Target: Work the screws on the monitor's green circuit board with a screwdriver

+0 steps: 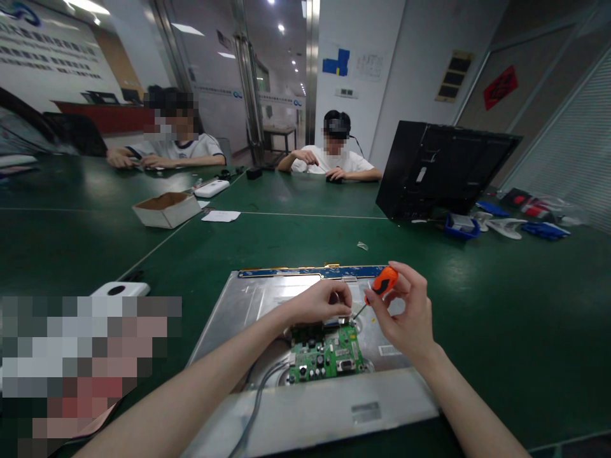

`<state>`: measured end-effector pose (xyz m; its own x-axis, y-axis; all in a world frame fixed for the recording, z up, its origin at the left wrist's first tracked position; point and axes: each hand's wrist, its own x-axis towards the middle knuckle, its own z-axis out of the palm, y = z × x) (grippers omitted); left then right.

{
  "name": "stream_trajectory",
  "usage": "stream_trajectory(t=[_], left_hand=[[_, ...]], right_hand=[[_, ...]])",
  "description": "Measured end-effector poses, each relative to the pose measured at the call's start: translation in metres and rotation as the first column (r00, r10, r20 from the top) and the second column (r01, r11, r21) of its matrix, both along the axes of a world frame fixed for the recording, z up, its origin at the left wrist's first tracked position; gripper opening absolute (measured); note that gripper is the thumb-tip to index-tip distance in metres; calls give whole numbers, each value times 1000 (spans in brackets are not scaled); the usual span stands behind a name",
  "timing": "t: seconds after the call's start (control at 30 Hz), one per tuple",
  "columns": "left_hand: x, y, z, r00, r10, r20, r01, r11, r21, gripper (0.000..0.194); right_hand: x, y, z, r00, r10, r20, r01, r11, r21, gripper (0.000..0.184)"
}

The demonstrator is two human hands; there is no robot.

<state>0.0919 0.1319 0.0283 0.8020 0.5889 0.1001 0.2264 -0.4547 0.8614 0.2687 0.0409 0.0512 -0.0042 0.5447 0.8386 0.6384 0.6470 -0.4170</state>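
Note:
A screwdriver (384, 280) with an orange and black handle is gripped between the fingers of my right hand (405, 308). Its thin shaft slants down to the top right corner of a green circuit board (329, 353). My left hand (324, 298) is closed, fingertips pressed together at the board's upper edge; whatever they pinch is hidden. The board lies on the silver metal back of a flat display panel (224, 324). Along the panel's far edge runs a narrow blue circuit strip (305, 273). Grey cables (260, 394) lead from the board's left side toward me.
Beyond the panel, a black monitor casing (443, 165) stands at the right, near a blue tray (462, 228). An open white box (167, 211) and paper (221, 216) lie left on the green table (525, 318). Two people sit across; a blurred patch covers the lower left.

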Motion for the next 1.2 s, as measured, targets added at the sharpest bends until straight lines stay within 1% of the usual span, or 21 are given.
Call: stream_trajectory(t=[0.1,0.2,0.37,0.43,0.5,0.53,0.63,0.7,0.77,0.8,0.87,1.03,1.2], left_hand=[[-4,6,6,994,109,17,-110,994,26,5],[-12,13,16,979,203,16,-203,977,63,7],[-26,18,32,953,302,-16,-297,945,135,9],[-32,17,37,934,342,-101,-314,923,221,16],[-40,15,41,881,407,-240,-307,879,364,21],[-44,14,43,855,434,-284,-301,862,409,20],[-60,8,47,808,484,-336,-304,831,465,17],[-69,1,47,747,515,-421,-284,819,498,13],[-74,-7,44,680,506,-531,-244,839,486,14],[-75,-12,42,657,496,-568,-232,850,473,15],[-75,-20,37,633,495,-595,-229,854,468,14],[-71,-28,27,618,529,-582,-238,831,503,4],[-71,-26,22,629,536,-563,-257,827,500,8]], right_hand=[[0,0,-1,1000,-9,6,9,1000,6,49],[0,1,-3,1000,-5,18,5,1000,1,48],[-1,3,-5,1000,5,18,-5,1000,3,46],[-1,4,-5,1000,5,25,-5,1000,-2,45],[-2,5,-6,999,6,44,-5,1000,-11,45],[-2,5,-6,999,8,52,-7,1000,-17,44],[-3,6,-7,998,17,61,-14,999,-39,43],[-4,6,-8,998,21,59,-18,999,-47,43],[-4,7,-8,998,23,57,-21,999,-44,43],[-4,7,-8,998,24,55,-22,999,-40,43],[-4,7,-7,998,31,53,-29,999,-34,43],[-1,9,-5,998,31,47,-30,999,-32,44],[1,8,-5,999,25,43,-24,999,-25,43]])
